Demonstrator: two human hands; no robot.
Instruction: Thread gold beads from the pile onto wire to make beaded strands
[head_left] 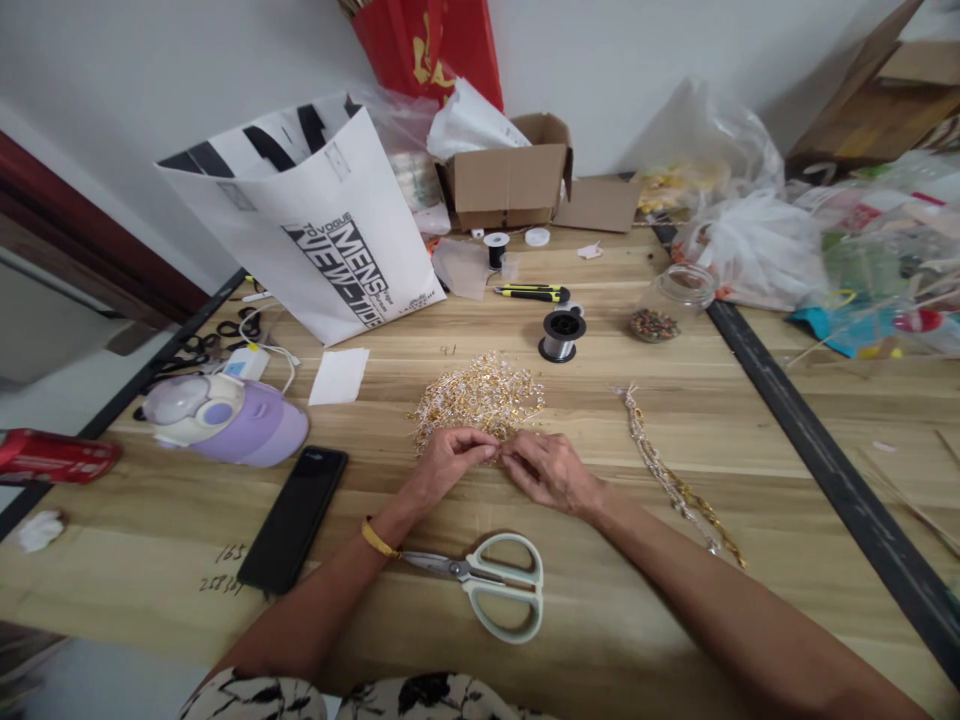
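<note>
My left hand (454,455) and my right hand (551,468) meet fingertip to fingertip at the near edge of a heap of gold and clear beads (480,395). Both are closed in a pinch. Whatever lies between the fingertips is too small to make out. Scissors with pale handles (506,585) lie on the table just below my hands, their blades pointing toward my left wrist. To the right of my right hand, gold and silver beaded strands (667,470) are stretched out along the wood.
Behind the heap are a wire spool (561,338), a yellow-black utility knife (532,293) and a jar of beads (664,315). On the left are a black phone (294,520), a purple bottle (240,420) and a white paper bag (315,230). A cardboard box (510,180) stands by the wall.
</note>
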